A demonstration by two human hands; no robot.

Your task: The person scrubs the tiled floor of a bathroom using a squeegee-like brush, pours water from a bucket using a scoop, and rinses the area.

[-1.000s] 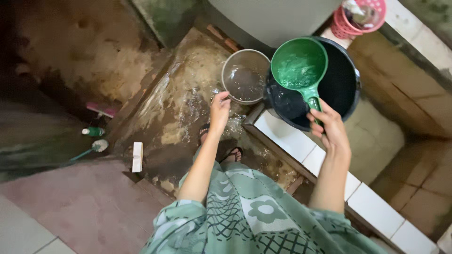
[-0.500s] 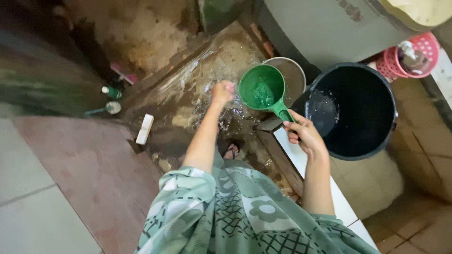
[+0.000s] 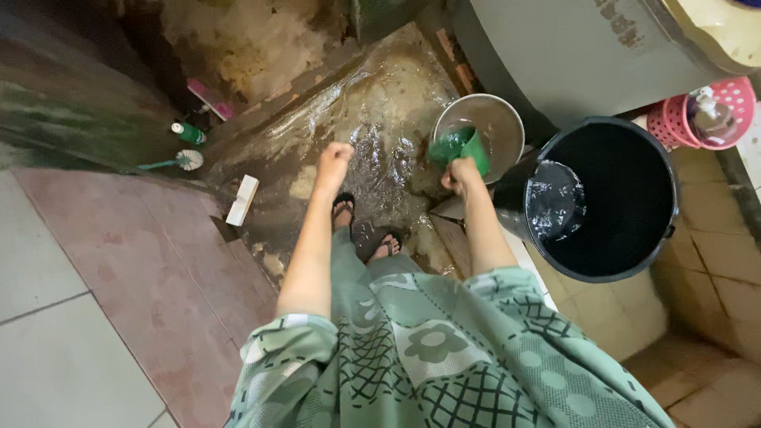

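My right hand (image 3: 461,176) grips the handle of a green plastic water dipper (image 3: 457,147), tipped down over a round metal basin (image 3: 485,127) on the wet floor. My left hand (image 3: 334,158) is closed in a loose fist with nothing in it, held above the wet concrete floor (image 3: 372,87). A black bucket (image 3: 634,261) with water in the bottom stands to the right of the basin, on a white tiled ledge. My feet in sandals (image 3: 343,208) stand on the wet floor below my hands.
A grey appliance body (image 3: 571,55) rises behind the basin and bucket. A pink basket (image 3: 670,119) holding a bottle sits at the right. At the left lie a green bottle (image 3: 189,133), a round brush (image 3: 187,160), a pink scrubber (image 3: 210,99) and a white bar (image 3: 242,200).
My right hand swung the dipper from over the bucket to the left and tipped it over the metal basin. My left hand drew back from the basin rim and closed.
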